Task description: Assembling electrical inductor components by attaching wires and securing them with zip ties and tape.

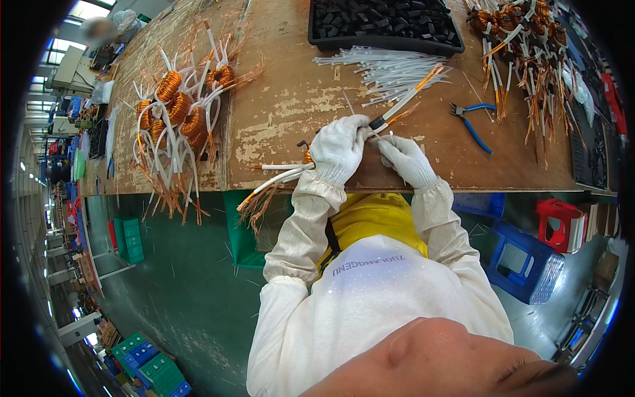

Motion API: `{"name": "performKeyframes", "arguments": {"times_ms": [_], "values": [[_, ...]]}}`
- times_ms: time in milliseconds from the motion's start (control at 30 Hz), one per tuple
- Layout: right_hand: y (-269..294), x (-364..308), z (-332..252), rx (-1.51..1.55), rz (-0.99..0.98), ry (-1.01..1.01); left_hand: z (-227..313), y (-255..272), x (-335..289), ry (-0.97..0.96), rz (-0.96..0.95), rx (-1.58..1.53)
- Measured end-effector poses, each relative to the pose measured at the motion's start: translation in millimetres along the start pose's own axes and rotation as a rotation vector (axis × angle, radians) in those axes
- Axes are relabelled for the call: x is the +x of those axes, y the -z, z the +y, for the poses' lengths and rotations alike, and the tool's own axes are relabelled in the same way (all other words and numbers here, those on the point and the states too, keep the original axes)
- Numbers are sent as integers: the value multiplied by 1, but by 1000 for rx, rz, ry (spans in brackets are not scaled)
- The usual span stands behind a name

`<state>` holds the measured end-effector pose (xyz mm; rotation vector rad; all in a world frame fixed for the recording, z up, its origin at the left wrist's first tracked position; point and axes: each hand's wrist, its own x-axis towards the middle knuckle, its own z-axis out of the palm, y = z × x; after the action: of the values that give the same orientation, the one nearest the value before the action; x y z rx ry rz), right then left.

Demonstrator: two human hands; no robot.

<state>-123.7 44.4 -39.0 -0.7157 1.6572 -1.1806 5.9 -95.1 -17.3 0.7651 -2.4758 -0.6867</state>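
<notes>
White-gloved, my left hand (340, 149) is closed round the white-sleeved leads (397, 104) of a copper coil. The coil body (307, 156) is mostly hidden behind this hand, with more sleeved leads (281, 173) sticking out to the left over the table's edge. A black sleeve piece (377, 124) sits on the leads just beyond my left fingertips. My right hand (408, 161), also gloved, pinches a thin white strip, seemingly a cable tie, close beside the black piece. Both hands' fingertips nearly meet there. Bare copper ends (431, 77) point away to the upper right.
Loose white cable ties (387, 73) lie ahead, before a black tray (387, 44) of small black parts. Blue-handled cutters (473, 122) rest to the right. Finished-looking coil bundles (529, 40) lie far right, other copper coils (178, 106) left. A blue stool (522, 261) stands below.
</notes>
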Motion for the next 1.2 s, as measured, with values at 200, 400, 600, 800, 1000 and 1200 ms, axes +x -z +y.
{"name": "performKeyframes", "arguments": {"times_ms": [200, 400, 600, 800, 1000, 1200], "values": [[-9, -18, -4, -68, 253, 181, -3, 0, -3, 65, 72, -198], [-13, -22, -7, 467, -46, 157, -11, 1, -3, 179, -76, -438], [-18, -2, 4, 356, 106, 37, -19, 1, -6, 227, -133, -757], [-21, 3, 13, 344, 136, 95, -18, 9, -2, 339, -273, -945], [-19, 2, 9, 386, 135, 64, -16, 11, -2, 331, -283, -923], [-18, 2, 9, 410, 117, 52, -17, 11, -2, 318, -285, -919]]}}
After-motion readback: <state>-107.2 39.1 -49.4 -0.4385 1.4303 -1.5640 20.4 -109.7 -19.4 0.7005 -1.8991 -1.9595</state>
